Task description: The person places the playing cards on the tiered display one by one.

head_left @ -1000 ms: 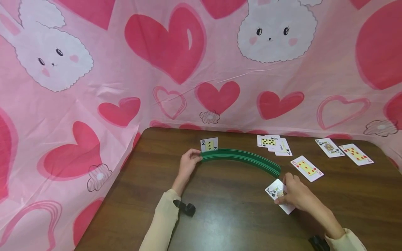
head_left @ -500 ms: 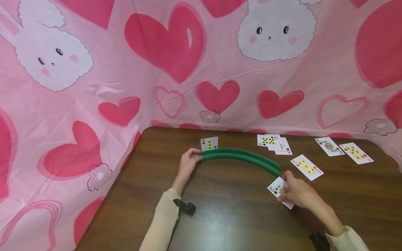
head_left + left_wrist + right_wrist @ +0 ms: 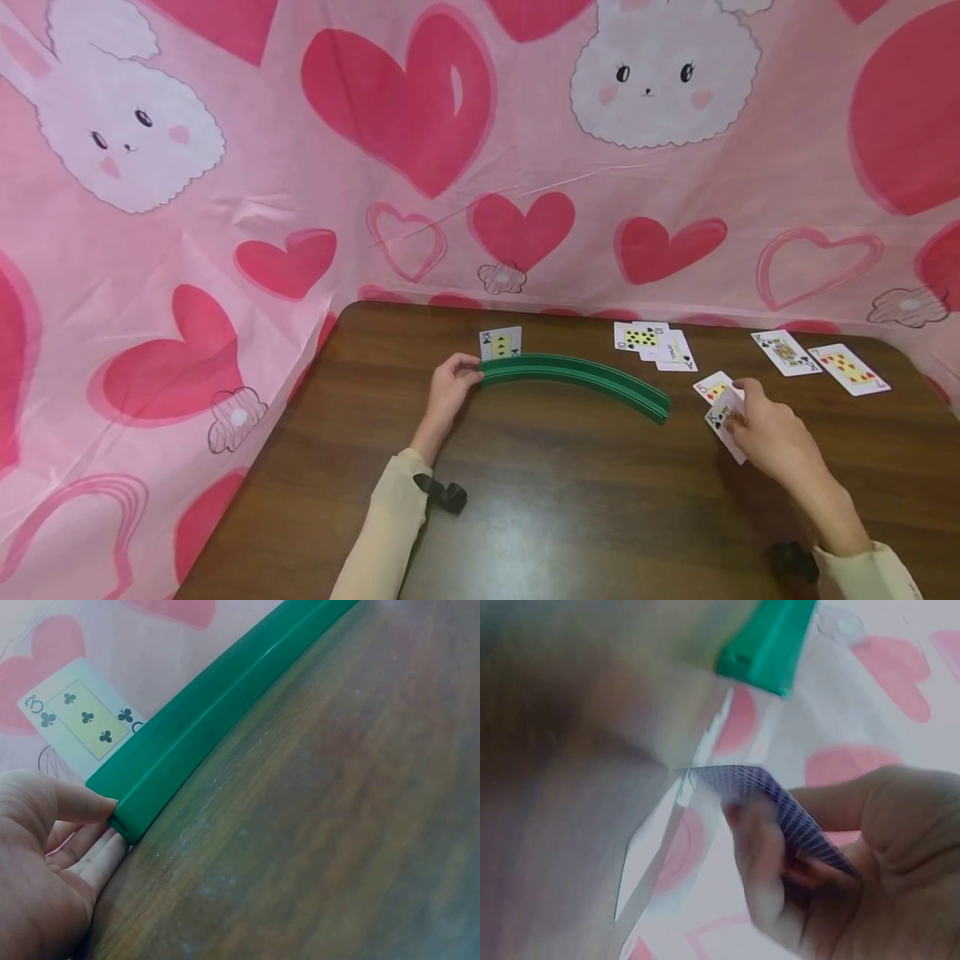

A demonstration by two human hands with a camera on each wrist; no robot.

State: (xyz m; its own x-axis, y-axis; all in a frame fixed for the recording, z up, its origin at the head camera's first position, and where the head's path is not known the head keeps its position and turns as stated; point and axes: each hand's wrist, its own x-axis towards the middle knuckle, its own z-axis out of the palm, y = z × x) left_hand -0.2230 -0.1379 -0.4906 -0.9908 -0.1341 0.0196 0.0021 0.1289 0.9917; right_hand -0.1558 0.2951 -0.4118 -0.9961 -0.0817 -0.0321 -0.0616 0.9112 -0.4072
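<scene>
A long curved green card holder stands on the brown table. My left hand pinches its left end between thumb and fingers. The three of clubs stands upright in the holder close to that hand. My right hand holds a king of spades off to the right of the holder, apart from it. The king's patterned purple back faces the right wrist camera. A diamonds card lies face up behind the king, partly covered by it and by the fingers.
Several overlapping cards, with a ten of spades among them, lie at the table's back edge. A face card and a red seven lie back right. A pink heart-patterned cloth hangs behind and left of the table.
My right hand has moved right with the king of spades, from beside the holder's right end to over the diamonds card. The left hand and the holder stay in place.
</scene>
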